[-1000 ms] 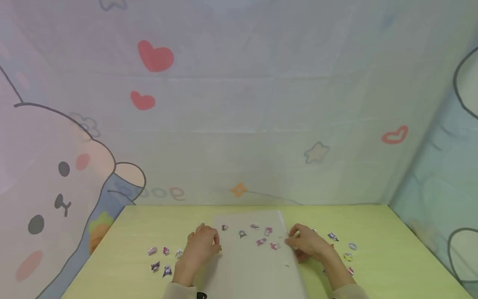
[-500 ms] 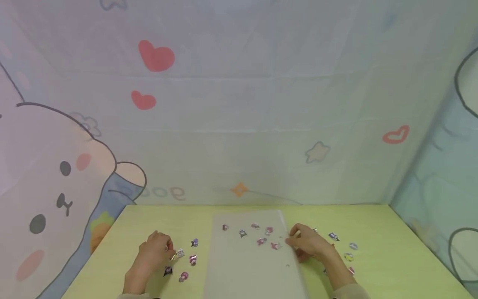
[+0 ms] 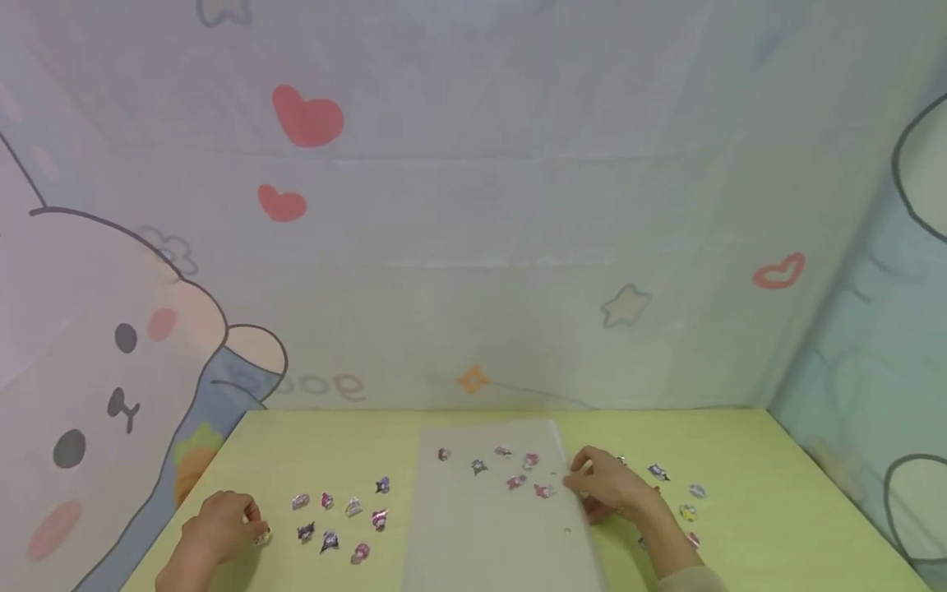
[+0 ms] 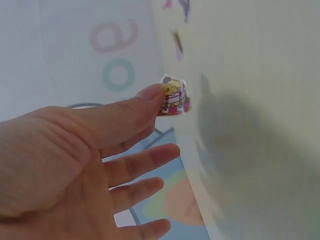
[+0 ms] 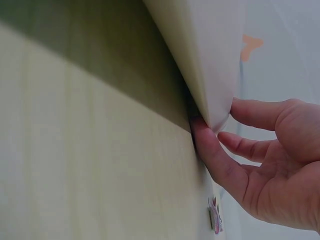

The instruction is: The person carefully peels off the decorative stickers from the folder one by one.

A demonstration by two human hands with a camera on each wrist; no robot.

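My left hand point(image 3: 214, 534) is over the left part of the table, pinching a small sticker point(image 4: 176, 96) by its edge between thumb and forefinger. A yellow cartoon character with glossy, colourful print shows on it. In the left wrist view the other fingers are spread behind. At the right edge of a white sheet point(image 3: 496, 543) is my right hand point(image 3: 610, 485). The right wrist view shows its thumb under the sheet's lifted edge point(image 5: 212, 60) and fingertips on the other side, pinching it. Several small stickers, such as a pink one point(image 3: 543, 491), lie on the sheet's upper part.
Left of the sheet, several cartoon stickers lie in loose rows, among them a dark purple one point(image 3: 329, 541). More lie right of it, including a yellow one point(image 3: 688, 512). Behind the yellow table point(image 3: 784, 526) hangs a printed cloth backdrop point(image 3: 473, 205).
My left hand has moved left from the sheet's left edge, past the loose stickers, to the table's left part, where it holds the yellow-character sticker. The right hand has stayed at the sheet's edge.
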